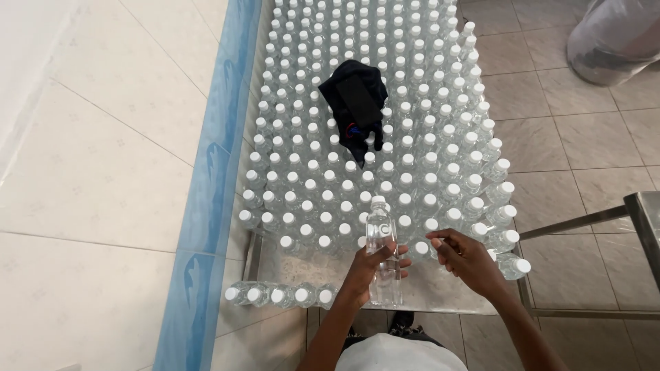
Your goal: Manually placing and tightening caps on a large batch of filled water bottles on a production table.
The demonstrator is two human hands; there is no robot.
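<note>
The clear bottle [382, 254] stands upright, long axis vertical, at the near edge of the steel table [450, 292], in front of the packed rows of capped bottles [385, 124]. The left hand [368, 271] grips its lower body. The right hand [464, 254] hovers just to the right, fingers loosely curled, holding nothing.
</note>
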